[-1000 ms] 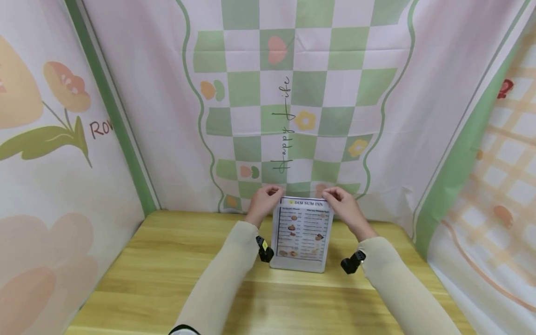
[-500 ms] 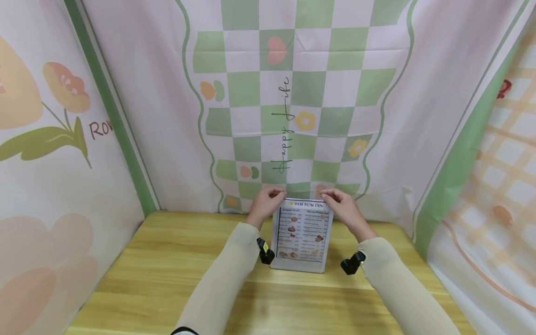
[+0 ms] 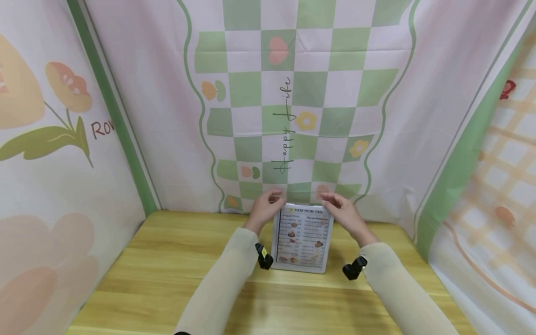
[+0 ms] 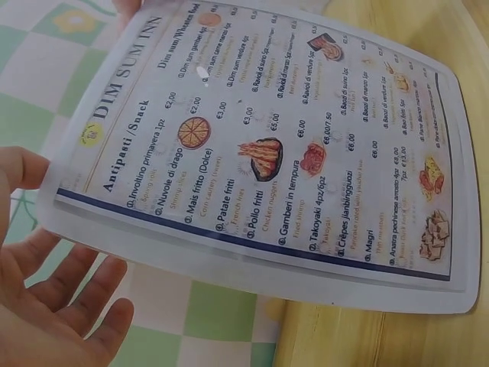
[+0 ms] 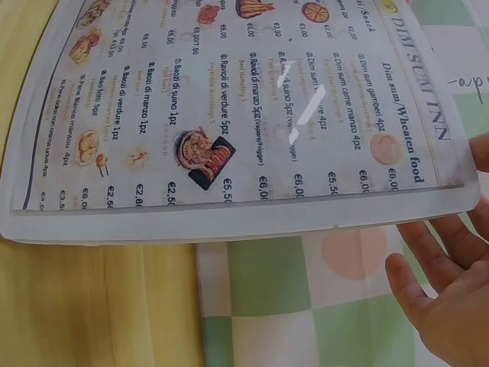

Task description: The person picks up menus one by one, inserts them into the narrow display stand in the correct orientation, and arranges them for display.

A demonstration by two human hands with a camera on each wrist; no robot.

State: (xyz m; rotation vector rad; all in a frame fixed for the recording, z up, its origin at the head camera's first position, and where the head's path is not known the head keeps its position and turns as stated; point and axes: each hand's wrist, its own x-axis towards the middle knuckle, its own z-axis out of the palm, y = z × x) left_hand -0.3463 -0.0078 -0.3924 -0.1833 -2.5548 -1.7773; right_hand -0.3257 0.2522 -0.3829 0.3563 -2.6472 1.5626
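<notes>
A white-framed menu holder (image 3: 298,269) leans back on the table, with a printed menu sheet (image 3: 307,237) headed DIM SUM INN inside it. At its upper left corner is my left hand (image 3: 264,209), thumb and forefinger apart. The left wrist view shows one digit of the left hand (image 4: 53,306) at the holder's edge (image 4: 359,294), the other fingers loosely bent behind. My right hand (image 3: 345,214) is at the upper right corner, thumb and forefinger slightly parted. In the right wrist view, relaxed fingers (image 5: 428,264) lie beside the holder's corner, partly cut off by the frame.
The wooden table (image 3: 176,265) reaches back to a green-and-white checkered curtain (image 3: 310,88). Printed fabric (image 3: 42,200) hangs on the left, and more fabric (image 3: 498,209) on the right. A small black camera sits on each wrist.
The menu sheet has slid down into the holder, its heading now lower. Thumb and forefinger of both hands have parted from their pinch at its top edge.
</notes>
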